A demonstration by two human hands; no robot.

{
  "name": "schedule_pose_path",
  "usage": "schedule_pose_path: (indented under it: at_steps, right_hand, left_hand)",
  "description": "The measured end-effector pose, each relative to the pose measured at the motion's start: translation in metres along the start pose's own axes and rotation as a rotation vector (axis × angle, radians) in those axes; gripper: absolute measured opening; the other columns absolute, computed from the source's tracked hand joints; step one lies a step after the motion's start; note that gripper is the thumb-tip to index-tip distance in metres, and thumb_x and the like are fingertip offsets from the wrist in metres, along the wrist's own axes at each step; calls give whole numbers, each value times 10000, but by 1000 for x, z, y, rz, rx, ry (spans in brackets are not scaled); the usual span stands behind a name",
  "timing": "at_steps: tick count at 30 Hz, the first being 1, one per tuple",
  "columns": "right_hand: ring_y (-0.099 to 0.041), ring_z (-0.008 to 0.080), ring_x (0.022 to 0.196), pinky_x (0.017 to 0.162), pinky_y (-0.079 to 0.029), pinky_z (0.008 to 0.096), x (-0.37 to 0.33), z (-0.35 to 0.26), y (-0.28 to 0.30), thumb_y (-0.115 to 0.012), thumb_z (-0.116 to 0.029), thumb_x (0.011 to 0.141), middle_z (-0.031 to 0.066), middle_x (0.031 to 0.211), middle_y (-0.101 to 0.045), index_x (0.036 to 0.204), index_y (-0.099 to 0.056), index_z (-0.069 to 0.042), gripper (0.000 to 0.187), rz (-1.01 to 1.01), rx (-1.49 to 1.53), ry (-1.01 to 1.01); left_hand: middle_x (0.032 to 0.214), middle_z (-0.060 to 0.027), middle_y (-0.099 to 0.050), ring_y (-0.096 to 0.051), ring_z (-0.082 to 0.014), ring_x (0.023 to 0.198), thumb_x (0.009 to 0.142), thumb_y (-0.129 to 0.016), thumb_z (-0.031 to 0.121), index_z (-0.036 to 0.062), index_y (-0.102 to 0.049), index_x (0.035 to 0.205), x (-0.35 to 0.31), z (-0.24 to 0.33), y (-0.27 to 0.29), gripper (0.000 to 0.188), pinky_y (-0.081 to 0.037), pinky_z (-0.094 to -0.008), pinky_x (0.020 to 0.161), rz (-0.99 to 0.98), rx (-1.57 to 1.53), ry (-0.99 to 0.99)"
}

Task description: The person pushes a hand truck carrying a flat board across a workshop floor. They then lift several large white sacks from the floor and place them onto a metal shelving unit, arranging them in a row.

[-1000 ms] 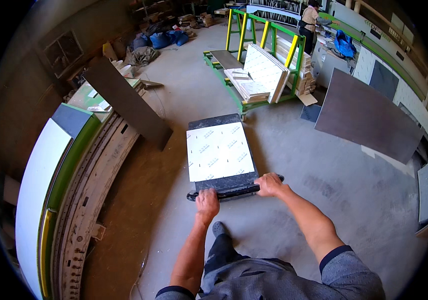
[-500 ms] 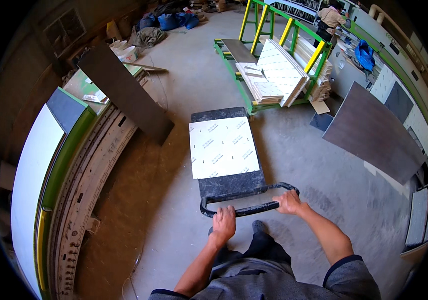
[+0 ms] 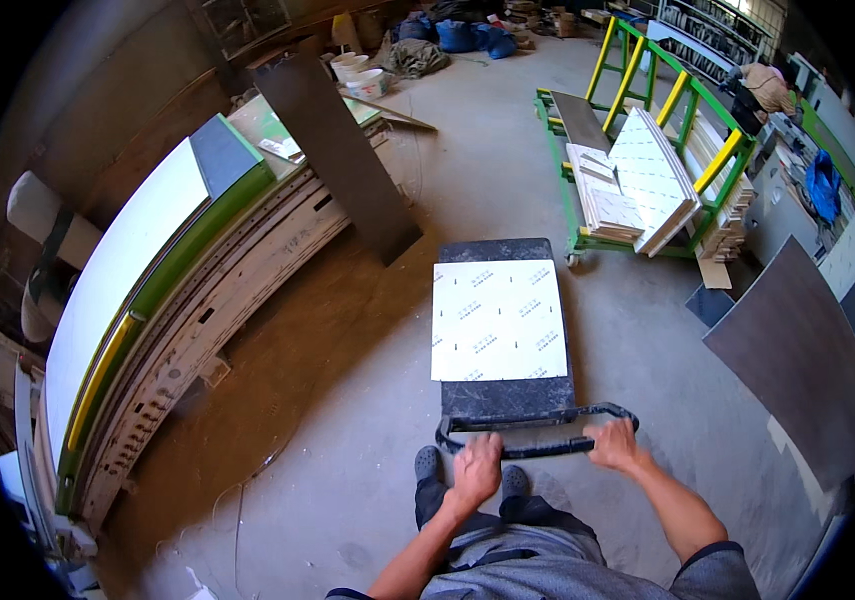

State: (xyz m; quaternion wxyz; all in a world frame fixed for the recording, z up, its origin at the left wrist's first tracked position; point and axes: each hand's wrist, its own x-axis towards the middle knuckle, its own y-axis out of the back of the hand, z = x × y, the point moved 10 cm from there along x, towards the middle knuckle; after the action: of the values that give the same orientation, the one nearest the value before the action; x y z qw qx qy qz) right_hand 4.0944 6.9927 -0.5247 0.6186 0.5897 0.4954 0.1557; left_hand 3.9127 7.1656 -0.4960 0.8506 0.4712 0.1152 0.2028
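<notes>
Both hands grip the black handle of a flatbed cart. My left hand is closed round its near bar at the left, and my right hand holds it near the right end. Ahead of the handle lies the cart's dark, scuffed platform. A white square panel, covered in film with small printed marks, lies flat on it and slightly overhangs the left side. My feet in grey clogs stand just behind the cart.
At left is a long machine bench with a white top; a tall brown board leans on it. A green and yellow rack carries panels ahead right. A large brown sheet stands at right. A person bends at the far right.
My view has turned left, so the cart, rack and bench sit farther right in the picture. Both hands keep their hold on the handle. My left foot now shows beside the cart.
</notes>
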Motion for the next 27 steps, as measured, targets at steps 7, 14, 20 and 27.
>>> schedule_pose_path:
  at_steps: [7,14,20,27]
  right_hand:
    - [-688,377,841,780,-523,492,41,0,15,-669,-244,699,200,822,-704,961,-733,-135,291,52,9,98]
    - [-679,392,791,747,-530,501,89,-15,36,-670,-282,702,188,782,-697,887,-725,-134,243,189,7,134]
    - [-685,377,795,744,-536,486,114,17,41,-652,-300,713,165,816,-707,869,-720,-167,216,75,-81,43]
    - [-670,400,742,690,-524,513,172,47,75,-561,-280,790,143,778,-698,757,-686,-157,179,159,-118,21]
  left_hand:
    - [854,-150,-566,-570,-380,885,805,-505,42,57,-533,874,38,-19,8,76,-469,-512,658,175,60,30]
    - [920,-160,-617,-581,-387,978,804,-509,26,43,-560,863,83,-53,16,80,-492,-504,733,88,75,102]
    - [887,-168,-611,-589,-386,924,800,-523,35,37,-556,883,109,-45,6,90,-497,-501,713,109,6,27]
    - [892,-155,-581,-575,-368,885,818,-530,38,46,-525,891,174,-48,-4,74,-512,-480,683,171,-21,-77]
